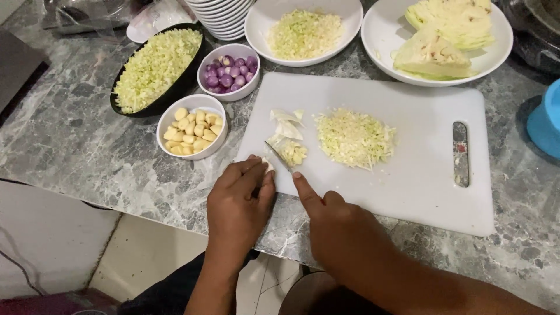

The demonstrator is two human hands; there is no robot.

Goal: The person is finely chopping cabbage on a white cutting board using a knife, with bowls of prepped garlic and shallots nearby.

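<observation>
Risk of a nicked fingertip: left hand (238, 201) pinches a garlic clove (268, 165) right beside the knife (277, 155) gripped by the right hand (332, 224) on the cutting board (408, 175).

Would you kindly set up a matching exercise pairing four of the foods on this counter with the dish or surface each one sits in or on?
Foods:
1. Peeled garlic cloves
2. Small purple shallots
3. Cabbage wedges
4. Heap of shredded cabbage beside the knife

Places:
A. White cutting board
B. Large white plate at the upper right
C. Small white bowl nearest the left hand
D. Small white bowl behind the garlic

Pairs: 1-C, 2-D, 3-B, 4-A
</observation>
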